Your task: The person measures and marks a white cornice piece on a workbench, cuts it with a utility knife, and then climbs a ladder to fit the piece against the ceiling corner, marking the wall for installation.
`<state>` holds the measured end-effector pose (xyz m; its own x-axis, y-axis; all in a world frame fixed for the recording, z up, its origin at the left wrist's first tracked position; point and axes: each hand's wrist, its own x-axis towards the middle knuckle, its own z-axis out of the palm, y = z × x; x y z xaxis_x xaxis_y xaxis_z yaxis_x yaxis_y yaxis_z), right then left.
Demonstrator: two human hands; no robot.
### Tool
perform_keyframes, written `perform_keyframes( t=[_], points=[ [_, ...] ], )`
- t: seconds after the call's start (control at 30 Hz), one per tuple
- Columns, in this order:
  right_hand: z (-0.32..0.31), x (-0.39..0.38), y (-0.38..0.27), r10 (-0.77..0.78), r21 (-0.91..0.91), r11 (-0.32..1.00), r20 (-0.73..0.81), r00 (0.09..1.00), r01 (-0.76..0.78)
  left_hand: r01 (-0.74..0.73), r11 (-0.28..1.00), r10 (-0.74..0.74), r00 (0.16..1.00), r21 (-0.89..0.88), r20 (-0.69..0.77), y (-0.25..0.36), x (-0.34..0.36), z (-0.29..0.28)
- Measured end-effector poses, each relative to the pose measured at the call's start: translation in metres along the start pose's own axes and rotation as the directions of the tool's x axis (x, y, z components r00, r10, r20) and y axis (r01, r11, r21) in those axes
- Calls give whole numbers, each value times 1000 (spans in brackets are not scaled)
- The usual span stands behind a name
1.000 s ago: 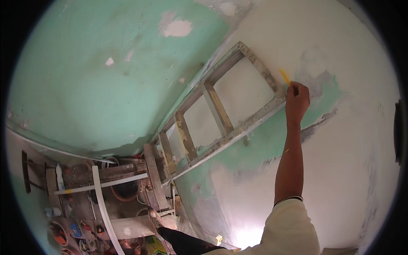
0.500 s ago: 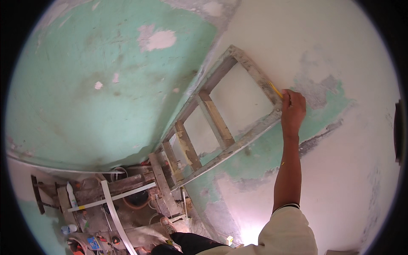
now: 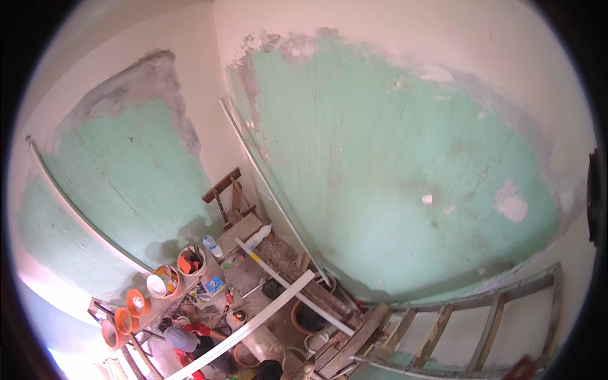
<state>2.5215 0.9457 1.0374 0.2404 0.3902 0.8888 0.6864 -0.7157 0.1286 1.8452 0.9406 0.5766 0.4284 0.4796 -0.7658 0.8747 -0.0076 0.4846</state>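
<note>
At the lower right edge, a dark reddish-brown shape beside the near rail of the wooden ladder looks like part of my right hand (image 3: 523, 368). It is small and smeared, so its fingers and anything in them cannot be made out. The worn, paint-splashed ladder (image 3: 496, 323) leans along the wall, its top end toward the right. My left hand is out of view.
Far below, a person in a grey cap (image 3: 182, 339) and red clothing is among buckets and tools. Long white strips (image 3: 253, 323) cross over planks (image 3: 354, 342). Orange buckets (image 3: 138, 304) line the left. Patched green walls (image 3: 380, 158) meet in a corner.
My view has swung to the left, so the ladder now lies at the lower right. My right hand, earlier pinching a thin yellow stick at the ladder's top, is almost out of the picture.
</note>
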Motion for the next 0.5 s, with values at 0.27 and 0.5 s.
perform_keyframes(
  t=[0.27,0.5],
  points=[
    [17,-332,-123,-435,575,580,817,378,-576,-52,997,47,994,-50,-100,0,-5,5],
    [-102,-368,-192,-595,355,800,576,-561,-484,57,961,-99,984,-271,-145,53,-72,-52]
  ],
)
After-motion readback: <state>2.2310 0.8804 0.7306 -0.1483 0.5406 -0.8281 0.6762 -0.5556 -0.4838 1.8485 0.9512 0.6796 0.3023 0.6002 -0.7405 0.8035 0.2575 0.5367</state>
